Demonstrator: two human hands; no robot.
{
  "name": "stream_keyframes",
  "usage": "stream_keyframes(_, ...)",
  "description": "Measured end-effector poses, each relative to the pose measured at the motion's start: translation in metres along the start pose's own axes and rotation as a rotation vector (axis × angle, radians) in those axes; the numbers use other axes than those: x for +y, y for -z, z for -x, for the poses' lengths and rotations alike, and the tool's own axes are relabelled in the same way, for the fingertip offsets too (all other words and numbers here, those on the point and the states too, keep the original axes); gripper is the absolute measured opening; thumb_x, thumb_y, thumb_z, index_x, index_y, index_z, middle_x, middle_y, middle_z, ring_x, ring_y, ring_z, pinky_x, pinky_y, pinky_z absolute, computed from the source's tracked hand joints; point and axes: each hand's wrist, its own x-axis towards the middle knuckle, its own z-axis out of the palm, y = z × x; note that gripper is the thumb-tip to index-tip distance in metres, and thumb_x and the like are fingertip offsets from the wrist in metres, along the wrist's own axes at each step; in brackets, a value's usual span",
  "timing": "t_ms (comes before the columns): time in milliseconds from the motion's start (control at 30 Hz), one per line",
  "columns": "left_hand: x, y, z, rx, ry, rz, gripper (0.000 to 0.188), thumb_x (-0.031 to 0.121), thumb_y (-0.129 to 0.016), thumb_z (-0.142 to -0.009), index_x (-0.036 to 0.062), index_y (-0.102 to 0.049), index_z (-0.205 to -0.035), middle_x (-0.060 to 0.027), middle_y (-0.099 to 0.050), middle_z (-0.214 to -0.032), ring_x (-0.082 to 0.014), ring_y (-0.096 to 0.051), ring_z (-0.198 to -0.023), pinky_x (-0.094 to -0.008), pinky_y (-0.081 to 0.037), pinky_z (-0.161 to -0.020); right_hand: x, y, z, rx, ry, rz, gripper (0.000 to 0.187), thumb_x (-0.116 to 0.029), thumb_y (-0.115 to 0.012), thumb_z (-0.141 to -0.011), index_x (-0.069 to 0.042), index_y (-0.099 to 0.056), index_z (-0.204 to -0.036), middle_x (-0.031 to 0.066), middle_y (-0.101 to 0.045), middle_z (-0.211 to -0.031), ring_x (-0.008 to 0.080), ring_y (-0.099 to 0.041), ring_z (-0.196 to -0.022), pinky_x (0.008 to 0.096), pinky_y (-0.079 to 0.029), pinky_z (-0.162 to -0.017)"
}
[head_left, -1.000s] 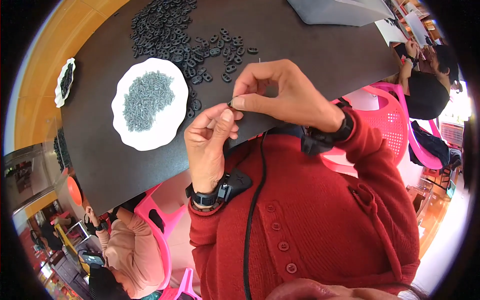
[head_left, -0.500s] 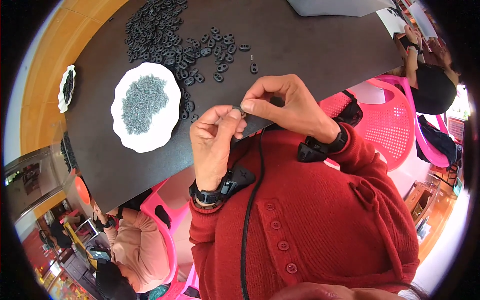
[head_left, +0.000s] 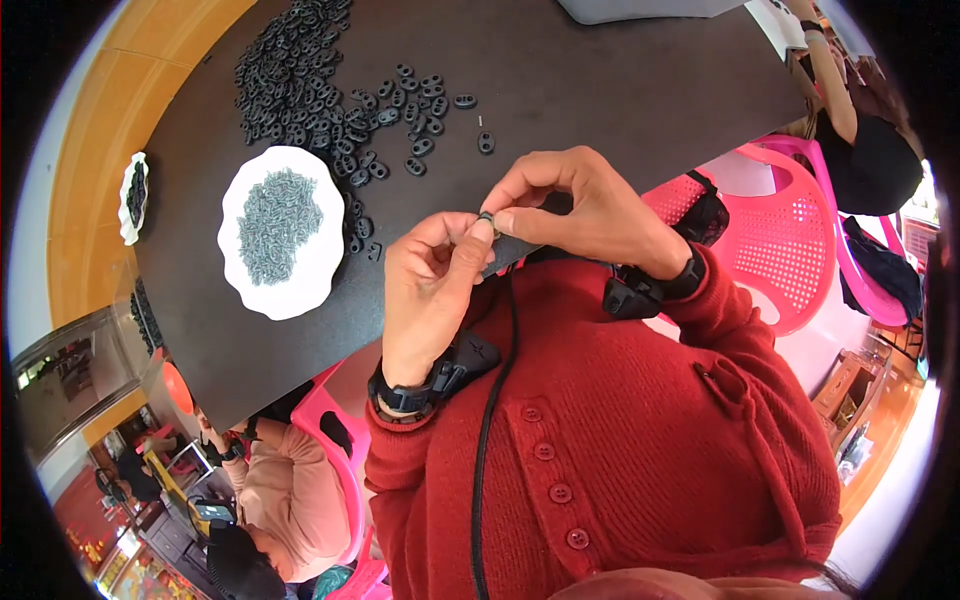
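Note:
My left hand (head_left: 428,285) is closed, its thumb and forefinger pinching a small dark piece (head_left: 486,216) just past the near table edge. The thumb and forefinger of my right hand (head_left: 590,215) meet at the same piece from the other side. Fingertips cover most of it, so its exact kind is hidden. Beyond the hands, a single black two-hole cord lock (head_left: 486,143) lies on the table beside a tiny metal spring (head_left: 480,121). A white scalloped plate (head_left: 234,235) to the left holds a heap of small grey springs (head_left: 280,222).
Many black cord locks (head_left: 290,85) are piled on the dark table (head_left: 620,100) at far left. A second white dish (head_left: 128,200) stands near the left edge, and a grey bin (head_left: 650,8) at the back. Other people sit at both sides; a pink chair (head_left: 775,240) is at right.
The view has shifted slightly, so the plate and cord locks appear farther left. Both hands keep their pinch on the small dark piece, with the fingertips turned a little.

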Motion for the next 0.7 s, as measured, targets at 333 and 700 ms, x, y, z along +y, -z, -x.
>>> stream_keyframes(333, 0.032, -0.040, -0.039, 0.201, -0.171, -0.274, 0.011, 0.004, -0.071, -0.104, 0.0016, -0.078, -0.112, 0.0012, -0.075, -0.091, -0.0052, -0.064, -0.077, -0.0233, -0.052, -0.071, -0.008, 0.062, 0.012, 0.143, -0.077, -0.065, 0.013, -0.010, -0.079, -0.102, 0.001, -0.078, -0.107, -0.0022, -0.074, -0.095, 0.0051, -0.066, -0.089, 0.0249, -0.054, -0.083)
stream_keyframes(700, 0.026, -0.092, -0.144, 0.281, -0.218, -1.158, 0.035, 0.035, -0.085, -0.097, 0.0005, -0.083, -0.100, -0.0139, -0.083, -0.086, -0.0310, -0.082, -0.083, -0.0417, -0.061, -0.078, 0.016, 0.127, 0.045, 0.245, -0.055, -0.139, 0.014, -0.012, -0.078, -0.102, 0.001, -0.077, -0.106, -0.0028, -0.073, -0.096, 0.0044, -0.065, -0.090, 0.0242, -0.053, -0.084)
